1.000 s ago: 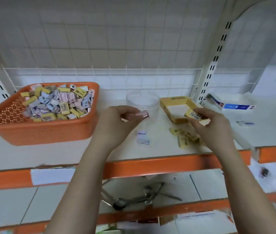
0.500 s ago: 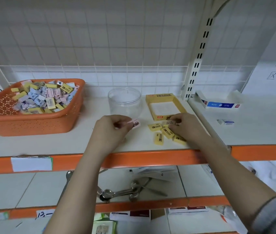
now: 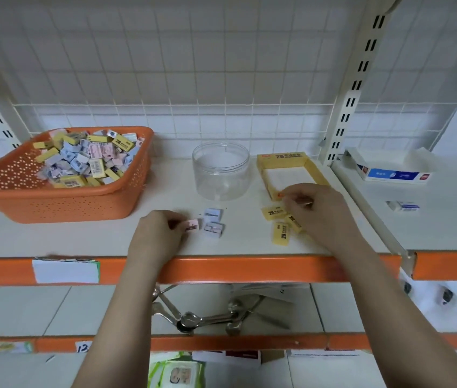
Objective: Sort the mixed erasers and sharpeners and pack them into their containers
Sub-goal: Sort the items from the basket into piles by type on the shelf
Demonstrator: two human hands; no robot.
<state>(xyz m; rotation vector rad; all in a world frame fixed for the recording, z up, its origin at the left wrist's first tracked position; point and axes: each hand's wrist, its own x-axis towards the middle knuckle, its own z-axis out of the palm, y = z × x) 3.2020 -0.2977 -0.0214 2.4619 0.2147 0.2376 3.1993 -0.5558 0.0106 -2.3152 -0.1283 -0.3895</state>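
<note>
While both hands work over the shelf (image 3: 109, 242) | left hand (image 3: 157, 236) pinches pink sharpener (image 3: 192, 226) beside two blue ones (image 3: 212, 223) | right hand (image 3: 317, 208) curled over yellow erasers (image 3: 279, 222), grip unclear | orange basket (image 3: 62, 204) far left, clear jar (image 3: 221, 170) and yellow box (image 3: 317, 170) behind.

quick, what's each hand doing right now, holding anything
Left hand: pinching a small pink sharpener just above the shelf.
Right hand: fingers curled over the yellow erasers; whether it grips one cannot be told.
</note>
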